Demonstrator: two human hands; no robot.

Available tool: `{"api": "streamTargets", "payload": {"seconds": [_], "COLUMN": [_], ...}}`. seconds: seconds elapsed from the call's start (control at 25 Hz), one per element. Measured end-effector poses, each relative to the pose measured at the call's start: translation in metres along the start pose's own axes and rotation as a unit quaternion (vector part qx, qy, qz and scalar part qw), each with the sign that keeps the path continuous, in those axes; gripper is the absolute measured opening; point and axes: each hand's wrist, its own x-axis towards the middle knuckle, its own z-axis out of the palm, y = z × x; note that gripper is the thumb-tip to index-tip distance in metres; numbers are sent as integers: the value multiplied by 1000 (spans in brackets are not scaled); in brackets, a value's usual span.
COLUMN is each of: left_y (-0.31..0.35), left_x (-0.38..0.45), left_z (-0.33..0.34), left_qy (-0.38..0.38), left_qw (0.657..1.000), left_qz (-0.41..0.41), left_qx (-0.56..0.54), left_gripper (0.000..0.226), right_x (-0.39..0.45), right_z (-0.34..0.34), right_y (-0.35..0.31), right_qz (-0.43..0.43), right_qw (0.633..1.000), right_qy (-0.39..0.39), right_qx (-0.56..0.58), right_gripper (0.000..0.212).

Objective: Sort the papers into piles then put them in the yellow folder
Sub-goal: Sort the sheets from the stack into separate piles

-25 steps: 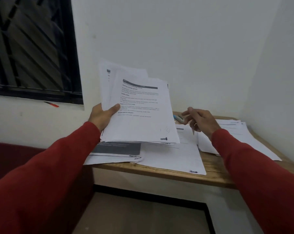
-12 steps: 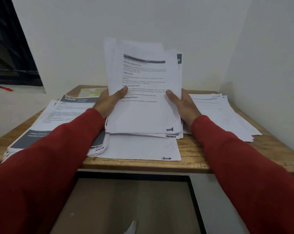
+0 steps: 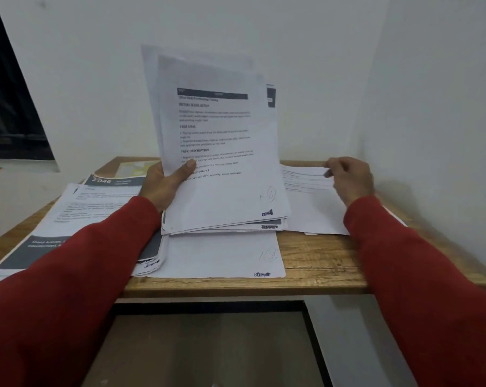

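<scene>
Upright at the worktop (image 3: 320, 263) centre, the left hand (image 3: 163, 185) grips a paper stack (image 3: 216, 152); the right hand (image 3: 348, 177) pinches a sheet (image 3: 311, 202) near the right edge.

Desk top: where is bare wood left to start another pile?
Only the front-right strip of the desk, between the single sheet and the right pile. The left pile crowds the left, and the yellow folder lies behind it.

Wooden table (image 3: 320, 258) carrying three paper piles: one left of the left fingers (image 3: 190, 164), one sheet below them, one under the right fingers (image 3: 329, 166).
</scene>
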Motion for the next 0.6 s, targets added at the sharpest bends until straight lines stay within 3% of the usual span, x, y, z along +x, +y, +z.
{"api": "streamTargets", "payload": {"seconds": [0.08,0.16,0.36,0.52,0.6], "left_y": [-1,-2,-5,-5,-6], "left_x": [0,0,-1,-2,-2], "left_z": [1,1,2,6,6], "left_qy": [5,9,13,12,12], "left_qw": [1000,1000,1000,999,999], "left_qz": [2,4,19,26,28], "left_qx": [-3,6,20,24,25], "left_gripper": [9,8,10,12,13], "right_x": [20,31,35,38,34], "right_z": [-32,-54,-71,-77,-77], "right_y": [27,49,68,67,65], "right_qz": [29,79,168,178,165], "right_qw": [980,956,953,963,967], "right_qy": [23,29,-15,-25,-34], "right_qx": [-197,-281,-252,-201,-192], "right_gripper": [25,34,58,60,46]}}
